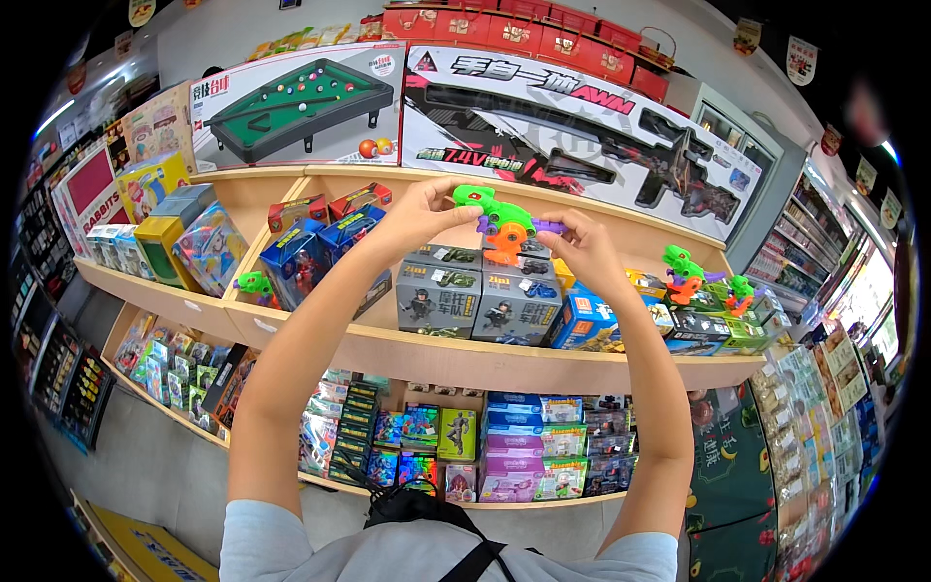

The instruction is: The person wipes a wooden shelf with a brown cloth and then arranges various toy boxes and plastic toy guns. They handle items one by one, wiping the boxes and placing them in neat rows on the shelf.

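Between both hands, above the wooden display shelf (429, 356), I hold a plastic toy dinosaur (507, 220) with a green head and back, an orange leg and a purple tail. My left hand (425, 214) pinches it by the green head, and the fingers of my right hand (585, 244) grip the purple tail. Below it stand grey boxed toys (436, 300) in rows. Two similar toy dinosaurs stand on boxes at the right, a larger one (684, 275) and a smaller one (740, 295). Another green one (254, 284) sits at the shelf's left part.
Behind stand a large boxed toy pool table (298, 109) and a long boxed toy rifle (582, 138). Blue toy boxes (294, 251) lie left of my left arm. A lower shelf (465, 503) carries stacked toy boxes. Hanging packets (800, 436) line the right side.
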{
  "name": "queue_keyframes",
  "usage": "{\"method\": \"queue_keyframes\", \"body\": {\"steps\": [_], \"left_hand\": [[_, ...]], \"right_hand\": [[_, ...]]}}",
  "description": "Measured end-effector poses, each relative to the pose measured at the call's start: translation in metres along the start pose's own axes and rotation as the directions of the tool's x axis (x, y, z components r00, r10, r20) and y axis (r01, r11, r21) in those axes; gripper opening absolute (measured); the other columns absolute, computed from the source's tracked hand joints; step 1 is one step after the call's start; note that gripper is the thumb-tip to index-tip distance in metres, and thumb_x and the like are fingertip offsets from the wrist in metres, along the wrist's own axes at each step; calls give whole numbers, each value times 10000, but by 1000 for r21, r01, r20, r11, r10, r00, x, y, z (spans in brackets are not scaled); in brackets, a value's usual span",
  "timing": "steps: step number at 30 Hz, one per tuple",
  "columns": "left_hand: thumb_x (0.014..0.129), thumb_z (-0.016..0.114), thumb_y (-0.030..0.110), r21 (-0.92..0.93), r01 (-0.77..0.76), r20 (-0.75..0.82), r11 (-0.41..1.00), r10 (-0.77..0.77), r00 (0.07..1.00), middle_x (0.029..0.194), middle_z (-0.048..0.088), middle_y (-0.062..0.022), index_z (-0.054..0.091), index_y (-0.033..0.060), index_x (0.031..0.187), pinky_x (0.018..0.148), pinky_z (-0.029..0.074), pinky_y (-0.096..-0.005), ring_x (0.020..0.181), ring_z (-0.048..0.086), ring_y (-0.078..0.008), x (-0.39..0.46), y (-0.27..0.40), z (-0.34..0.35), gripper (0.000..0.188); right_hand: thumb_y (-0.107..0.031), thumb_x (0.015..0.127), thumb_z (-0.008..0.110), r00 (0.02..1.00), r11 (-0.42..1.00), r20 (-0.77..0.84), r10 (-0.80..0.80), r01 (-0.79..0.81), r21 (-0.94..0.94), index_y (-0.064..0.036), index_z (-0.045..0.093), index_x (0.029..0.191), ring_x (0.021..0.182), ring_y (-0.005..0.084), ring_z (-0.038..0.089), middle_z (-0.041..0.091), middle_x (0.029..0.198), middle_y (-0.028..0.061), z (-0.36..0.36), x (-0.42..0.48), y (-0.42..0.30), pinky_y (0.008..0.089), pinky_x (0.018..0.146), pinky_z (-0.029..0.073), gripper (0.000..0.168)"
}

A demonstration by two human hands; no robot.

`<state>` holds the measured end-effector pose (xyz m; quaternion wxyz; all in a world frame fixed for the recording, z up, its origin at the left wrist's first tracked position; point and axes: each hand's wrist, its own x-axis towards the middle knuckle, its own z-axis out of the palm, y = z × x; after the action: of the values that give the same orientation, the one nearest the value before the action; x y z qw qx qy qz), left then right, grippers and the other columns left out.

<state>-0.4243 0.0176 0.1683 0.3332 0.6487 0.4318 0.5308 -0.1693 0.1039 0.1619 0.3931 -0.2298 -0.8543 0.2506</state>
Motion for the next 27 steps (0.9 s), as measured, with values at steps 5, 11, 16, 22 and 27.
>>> {"method": "queue_keyframes", "body": {"steps": [5, 11, 16, 22, 27], "left_hand": [[888, 679, 157, 59, 50, 8, 997, -51, 999, 1115, 645, -34, 564, 40, 1263, 913, 469, -263, 1027, 602, -109, -1, -8, 0, 409], [893, 674, 168, 49, 2, 21, 999, -3, 1000, 1120, 644, -36, 561, 52, 1268, 905, 470, -266, 1031, 601, -109, 0, -10, 3, 409], [898, 668, 179, 57, 34, 18, 998, -35, 999, 1135, 637, -38, 551, 56, 1276, 900, 471, -267, 1036, 599, -110, 1, -13, 3, 415], [900, 668, 196, 51, 50, -2, 997, -50, 999, 1173, 619, -50, 503, 62, 1320, 904, 465, -268, 1056, 593, -118, -3, -11, 4, 471], [884, 692, 253, 71, 6, -106, 997, 2, 994, 1272, 532, -96, 409, 58, 1384, 940, 453, -325, 1129, 552, -177, -9, -10, 6, 607]], "right_hand": [[-171, 859, 696, 992, 994, 83, 94, -89, -58, -32, 668, 1091, 603, 74, 542, 624, 740, 39, 0, 0, 7, 249, 550, 440, 272], [-174, 881, 689, 993, 994, 54, 107, -106, -24, -21, 643, 1147, 662, 50, 565, 650, 814, 23, 2, -2, 16, 209, 576, 443, 310], [-183, 878, 690, 995, 996, 51, 83, -81, -40, -31, 617, 1186, 653, 50, 554, 625, 769, 13, 3, -2, 18, 210, 569, 430, 351], [-224, 839, 716, 998, 998, 15, 69, -69, -14, -37, 549, 1265, 625, 87, 556, 601, 668, 40, 3, -5, 6, 249, 592, 442, 494], [-261, 795, 751, 993, 996, -116, 23, -33, -86, -44, 544, 1268, 714, 134, 603, 634, 800, 80, 2, -10, 3, 290, 630, 471, 560]]}}
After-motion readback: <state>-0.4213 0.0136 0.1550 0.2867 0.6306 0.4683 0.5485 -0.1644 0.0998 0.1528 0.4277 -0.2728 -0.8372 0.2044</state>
